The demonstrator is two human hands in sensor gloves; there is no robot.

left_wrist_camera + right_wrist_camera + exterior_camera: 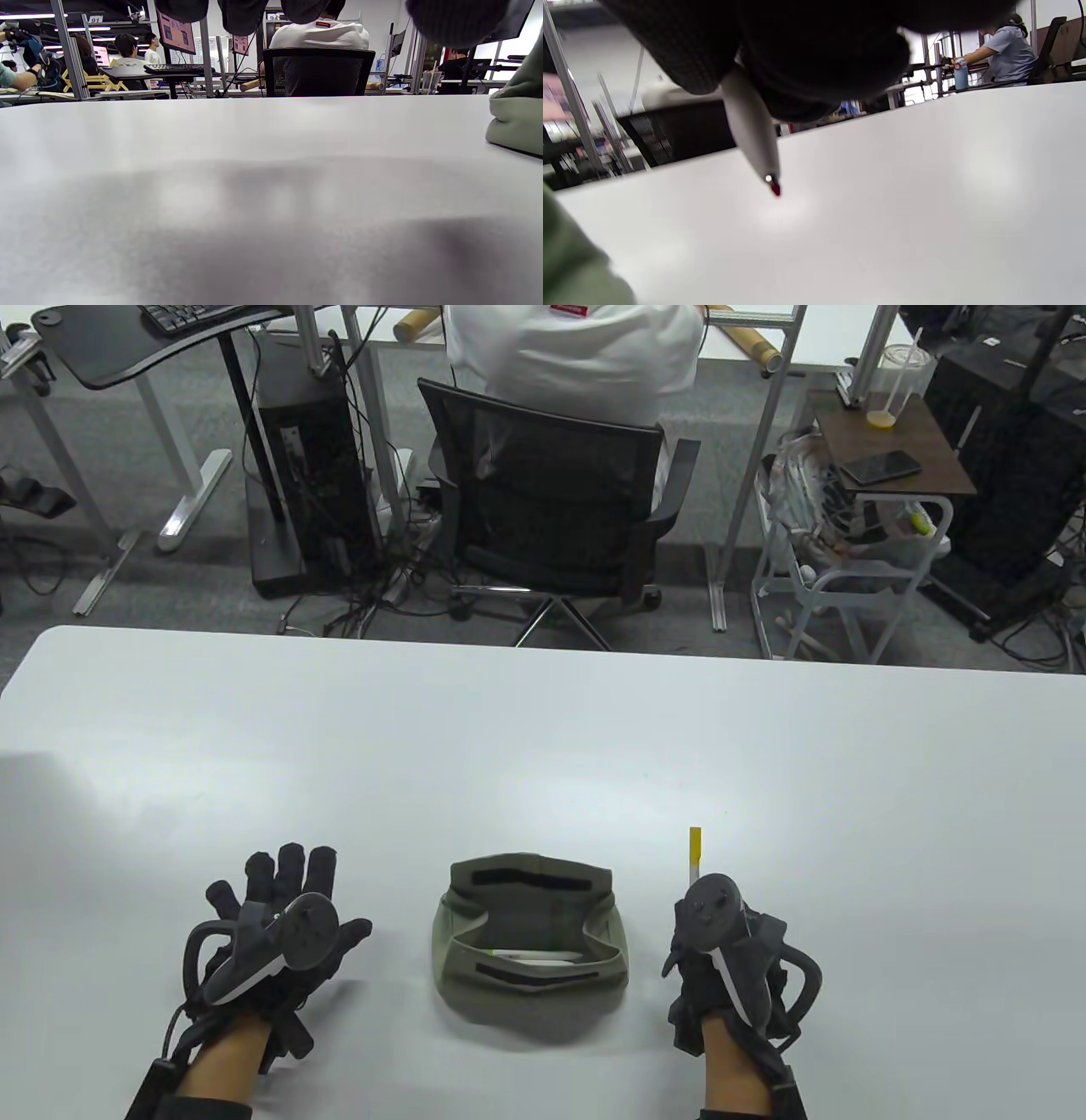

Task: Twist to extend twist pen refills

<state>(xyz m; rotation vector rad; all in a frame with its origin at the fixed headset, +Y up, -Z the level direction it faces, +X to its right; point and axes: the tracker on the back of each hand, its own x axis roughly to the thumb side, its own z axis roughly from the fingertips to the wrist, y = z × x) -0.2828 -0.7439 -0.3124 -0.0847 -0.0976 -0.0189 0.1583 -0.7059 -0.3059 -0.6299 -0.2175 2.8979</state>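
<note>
My right hand [708,937] grips a white twist pen [695,857] with a yellow end that points away from me, right of the pouch. In the right wrist view the pen [753,127] hangs from my fingers [806,51] and its red tip [775,188] sticks out of the barrel, just above the table. My left hand [284,903] rests flat on the table with fingers spread, left of the pouch, holding nothing. An olive fabric pen pouch [530,937] lies open between my hands with a white pen [539,957] inside it.
The white table [543,746] stretches far ahead. The pouch's edge [515,123] shows at the right of the left wrist view. Beyond the table's far edge stand an office chair [551,509] with a seated person, desks and a cart.
</note>
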